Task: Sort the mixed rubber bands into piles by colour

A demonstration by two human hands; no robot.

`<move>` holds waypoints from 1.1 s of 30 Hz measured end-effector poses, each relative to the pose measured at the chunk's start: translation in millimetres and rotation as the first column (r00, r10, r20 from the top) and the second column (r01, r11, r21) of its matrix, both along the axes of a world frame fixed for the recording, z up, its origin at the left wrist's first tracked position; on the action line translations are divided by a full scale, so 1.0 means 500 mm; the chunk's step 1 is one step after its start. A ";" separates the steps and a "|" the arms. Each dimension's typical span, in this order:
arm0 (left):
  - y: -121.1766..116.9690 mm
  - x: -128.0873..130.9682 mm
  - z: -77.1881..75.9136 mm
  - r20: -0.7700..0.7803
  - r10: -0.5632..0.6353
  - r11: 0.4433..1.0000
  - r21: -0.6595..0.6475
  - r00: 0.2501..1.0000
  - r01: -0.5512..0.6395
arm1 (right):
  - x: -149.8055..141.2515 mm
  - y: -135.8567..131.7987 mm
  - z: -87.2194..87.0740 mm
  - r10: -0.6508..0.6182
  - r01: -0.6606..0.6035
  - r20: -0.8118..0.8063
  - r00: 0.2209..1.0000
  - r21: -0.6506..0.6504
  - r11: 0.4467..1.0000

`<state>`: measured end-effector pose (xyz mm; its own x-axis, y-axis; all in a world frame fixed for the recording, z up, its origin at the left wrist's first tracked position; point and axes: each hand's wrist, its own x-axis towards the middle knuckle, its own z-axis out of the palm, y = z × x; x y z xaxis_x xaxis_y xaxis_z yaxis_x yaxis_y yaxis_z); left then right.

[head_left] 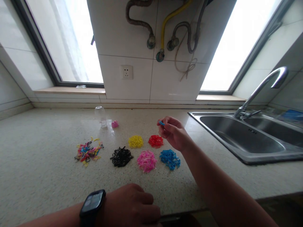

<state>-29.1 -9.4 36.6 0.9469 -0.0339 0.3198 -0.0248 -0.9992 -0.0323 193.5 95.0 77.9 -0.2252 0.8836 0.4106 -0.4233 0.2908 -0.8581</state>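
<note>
My right hand [174,130] is raised above the red pile and pinches a small blue rubber band [162,123] between thumb and fingertips. My left hand [132,203], with a dark watch at the wrist, rests at the counter's front edge, its fingers curled and no object visible in them. Between the hands lie sorted piles of rubber bands: yellow [135,142], red [155,141], black [121,157], pink [146,161] and blue [170,159]. A mixed-colour pile of rubber bands [88,152] sits farther left.
Behind the mixed pile stands a clear plastic bottle [101,117] beside a pink cap [115,124]. A steel sink [236,138] with a faucet [258,88] is set into the speckled counter [47,135] at right. Hoses and a socket [127,72] are on the tiled wall.
</note>
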 end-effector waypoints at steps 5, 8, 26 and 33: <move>0.002 0.001 0.007 -0.025 -0.016 1.000 -0.016 1.000 0.016 | -0.008 -0.003 0.002 -0.034 0.033 0.007 0.999 0.053 0.998; 0.004 0.003 0.004 -0.028 -0.007 1.000 -0.015 1.000 0.007 | -0.012 -0.001 0.003 -0.061 0.062 -0.015 0.998 0.076 0.995; 0.003 0.001 0.008 -0.019 -0.008 1.000 -0.010 1.000 0.008 | -0.014 -0.009 0.008 -0.103 0.100 0.022 0.994 0.119 0.988; 0.001 0.003 0.008 -0.006 0.016 1.000 -0.008 1.000 -0.016 | -0.012 0.002 -0.005 -0.139 0.133 0.093 0.986 0.068 0.989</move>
